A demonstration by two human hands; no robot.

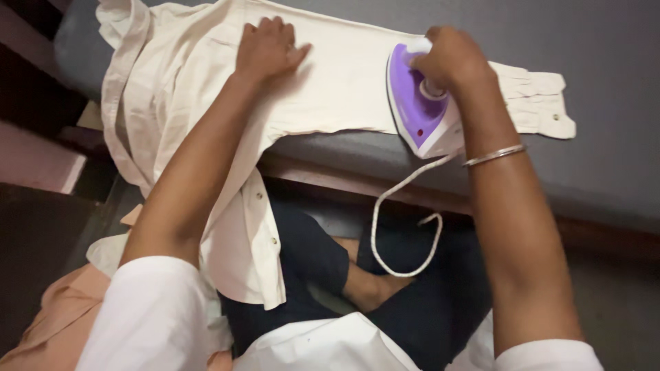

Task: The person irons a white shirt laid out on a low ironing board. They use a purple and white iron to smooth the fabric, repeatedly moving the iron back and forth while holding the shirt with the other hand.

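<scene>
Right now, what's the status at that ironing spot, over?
Left hand flat on cream shirt, pinning sleeve. Right hand gripping purple-white iron on sleeve near cuff. White cord dangling over grey surface edge; nothing blocking.

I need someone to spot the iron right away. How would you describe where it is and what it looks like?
Start at the grey padded surface with the cream shirt spread across it. On the sleeve near the cuff, under the right hand, sits the iron. It is the only purple-and-white thing, trailing a white cord.
</scene>
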